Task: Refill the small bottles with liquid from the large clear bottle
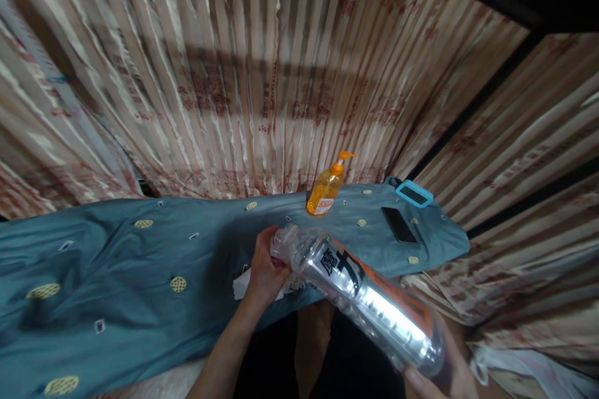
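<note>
A large clear plastic bottle (374, 299) with a shiny silver and orange label lies slantwise in front of me, above the edge of the blue-green cloth. Its narrow clear end points to the upper left, where my left hand (267, 268) is closed around it; something reddish shows by the fingers. At the wide lower-right end my right hand (433, 380) grips the base, slightly blurred and partly cut off by the frame's edge. White crumpled paper (241, 284) lies on the cloth behind my left hand and is partly hidden.
On the blue-green cloth (140, 274) stand an orange pump bottle (325, 192), a dark phone (399, 225) and a light-blue framed device (414, 194). Pleated patterned curtains (262, 75) hang behind and to the right. A white plastic bag (524, 365) lies at lower right.
</note>
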`<state>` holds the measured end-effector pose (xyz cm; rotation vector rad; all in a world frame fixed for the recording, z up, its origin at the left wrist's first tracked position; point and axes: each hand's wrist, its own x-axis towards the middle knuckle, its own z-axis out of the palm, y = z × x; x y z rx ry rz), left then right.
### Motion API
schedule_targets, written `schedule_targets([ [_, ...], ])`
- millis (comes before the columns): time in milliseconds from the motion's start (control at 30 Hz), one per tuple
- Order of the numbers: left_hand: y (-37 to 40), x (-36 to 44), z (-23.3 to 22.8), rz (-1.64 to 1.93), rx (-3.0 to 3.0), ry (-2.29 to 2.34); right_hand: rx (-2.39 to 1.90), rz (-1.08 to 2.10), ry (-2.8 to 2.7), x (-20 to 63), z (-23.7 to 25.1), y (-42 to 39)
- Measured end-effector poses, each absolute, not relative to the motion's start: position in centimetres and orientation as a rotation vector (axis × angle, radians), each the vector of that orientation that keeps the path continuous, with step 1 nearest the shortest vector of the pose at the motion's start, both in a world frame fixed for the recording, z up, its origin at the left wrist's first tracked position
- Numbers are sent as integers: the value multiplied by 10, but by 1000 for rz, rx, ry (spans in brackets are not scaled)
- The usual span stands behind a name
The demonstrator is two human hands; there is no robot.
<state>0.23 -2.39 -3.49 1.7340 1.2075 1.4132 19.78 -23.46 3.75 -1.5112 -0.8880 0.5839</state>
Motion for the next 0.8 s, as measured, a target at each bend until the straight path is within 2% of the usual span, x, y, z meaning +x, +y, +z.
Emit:
schedule_targets([
  [567,-22,2,-38,1400,1720,1199,-1461,674,-839,201,31,-237],
  [800,-25,4,-35,1399,1708,1192,-1453,743,-1114,237,6,-247],
])
